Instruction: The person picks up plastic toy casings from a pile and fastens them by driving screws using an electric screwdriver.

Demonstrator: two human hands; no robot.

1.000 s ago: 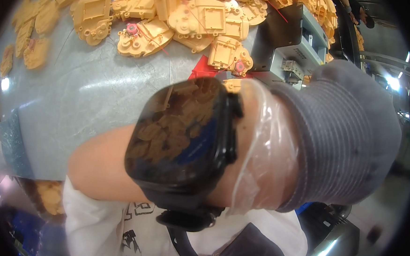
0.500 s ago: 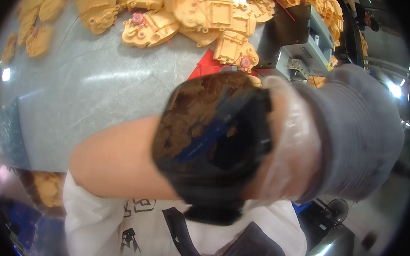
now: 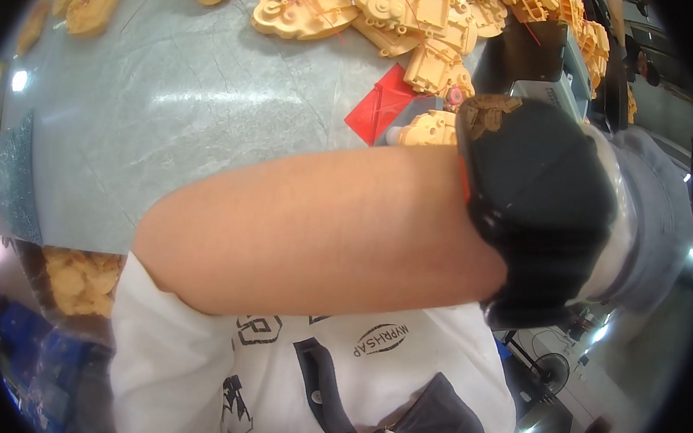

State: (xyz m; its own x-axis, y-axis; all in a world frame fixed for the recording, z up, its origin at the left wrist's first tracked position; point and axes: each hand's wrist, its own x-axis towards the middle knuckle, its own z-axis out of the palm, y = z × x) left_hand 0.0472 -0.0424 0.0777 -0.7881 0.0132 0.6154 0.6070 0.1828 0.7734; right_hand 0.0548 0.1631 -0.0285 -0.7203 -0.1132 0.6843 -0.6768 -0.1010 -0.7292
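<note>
My left forearm (image 3: 315, 226) reaches across the view from left to right, close to the camera. A black smartwatch (image 3: 542, 173) is strapped at its wrist. Beyond the watch, my left hand (image 3: 656, 213) wears a grey glove with a clear plastic layer at the cuff; its fingers are hidden, and so is anything in them. Behind the forearm, a yellow plastic housing (image 3: 428, 128) shows in part. Beside it lies a red flat piece (image 3: 383, 103) on the grey table (image 3: 167, 140). My right hand is outside the picture.
Yellow plastic housings (image 3: 413, 10) are heaped along the far side, some with red wires and small pink-red round parts. A grey and black box-like fixture (image 3: 549, 89) stands at the right. More yellow parts (image 3: 84, 280) lie in a container at the lower left. A fan (image 3: 552, 372) stands lower right.
My left hand and watch have moved farther right, so more of the forearm shows. The table and housings have shifted up and right in the picture, uncovering the red piece.
</note>
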